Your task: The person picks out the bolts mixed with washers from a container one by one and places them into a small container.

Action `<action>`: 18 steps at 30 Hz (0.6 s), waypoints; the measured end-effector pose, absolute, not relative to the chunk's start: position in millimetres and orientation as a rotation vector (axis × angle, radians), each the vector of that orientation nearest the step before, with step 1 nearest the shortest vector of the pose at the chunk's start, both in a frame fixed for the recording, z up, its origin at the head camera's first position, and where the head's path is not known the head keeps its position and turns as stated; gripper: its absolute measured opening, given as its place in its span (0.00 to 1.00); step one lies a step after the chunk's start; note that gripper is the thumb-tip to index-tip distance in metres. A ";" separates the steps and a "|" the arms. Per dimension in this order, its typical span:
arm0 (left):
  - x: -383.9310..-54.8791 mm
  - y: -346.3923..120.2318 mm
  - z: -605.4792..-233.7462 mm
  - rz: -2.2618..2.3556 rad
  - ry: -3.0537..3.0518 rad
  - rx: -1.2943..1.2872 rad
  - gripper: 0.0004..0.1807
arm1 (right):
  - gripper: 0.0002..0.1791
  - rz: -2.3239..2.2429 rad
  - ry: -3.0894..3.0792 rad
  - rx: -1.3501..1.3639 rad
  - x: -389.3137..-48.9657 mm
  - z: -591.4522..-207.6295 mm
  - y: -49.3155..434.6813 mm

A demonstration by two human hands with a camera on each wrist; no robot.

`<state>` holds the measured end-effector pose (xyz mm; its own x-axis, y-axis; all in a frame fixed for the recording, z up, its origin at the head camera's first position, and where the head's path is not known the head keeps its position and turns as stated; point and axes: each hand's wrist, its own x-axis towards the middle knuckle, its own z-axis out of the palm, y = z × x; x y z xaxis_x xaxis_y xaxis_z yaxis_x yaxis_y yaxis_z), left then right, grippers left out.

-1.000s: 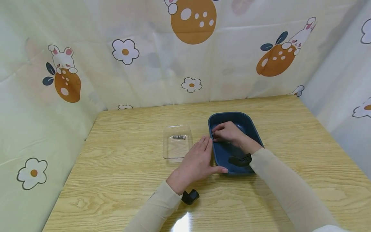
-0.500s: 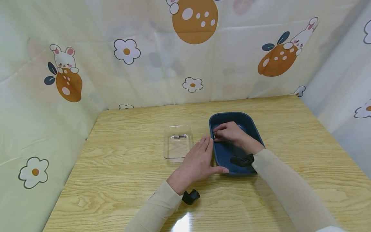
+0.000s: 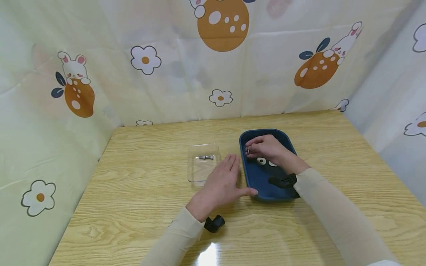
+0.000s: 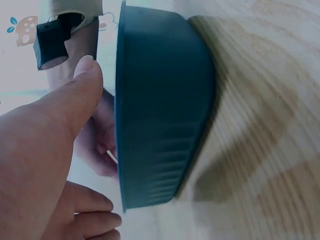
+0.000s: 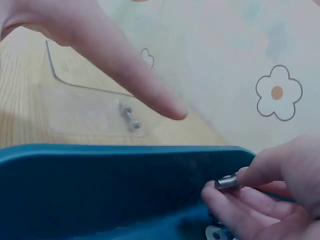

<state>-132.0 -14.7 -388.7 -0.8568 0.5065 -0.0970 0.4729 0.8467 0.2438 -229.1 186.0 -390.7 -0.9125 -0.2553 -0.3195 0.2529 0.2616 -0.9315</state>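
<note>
My right hand (image 3: pixel 267 147) is over the inside of a dark blue tray (image 3: pixel 254 186), near its left wall. Between thumb and fingers it pinches a small metal screw (image 5: pixel 226 182), seen best in the right wrist view. Below it on the tray floor lie a pale washer (image 3: pixel 261 161) and another pale piece partly hidden by the hand. My left hand (image 3: pixel 219 183) has its fingers stretched out beside the tray's left side, with the thumb at the near left corner. Whether it touches the rim I cannot tell.
Left of the tray stands a clear plastic box (image 3: pixel 203 173) with small metal screws (image 3: pixel 205 157) lying in it. The wooden table (image 3: pixel 139 195) reaches back to a printed curtain (image 3: pixel 179 74). Each wrist carries a black camera mount (image 3: pixel 214 223).
My right hand has lifted slightly from the tray's left wall with the screw, uncovering the washer. My left hand has drawn back a little to the left from the rim.
</note>
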 end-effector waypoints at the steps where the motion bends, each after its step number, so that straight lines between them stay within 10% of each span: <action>1: -132.3 -16.2 -387.7 0.318 2.872 0.757 0.63 | 0.19 -1.697 2.129 -0.002 -229.4 -389.7 185.5; 18: -138.5 -48.9 -379.8 0.334 2.940 0.683 0.63 | 0.19 -1.773 2.141 -0.021 -235.9 -367.7 175.7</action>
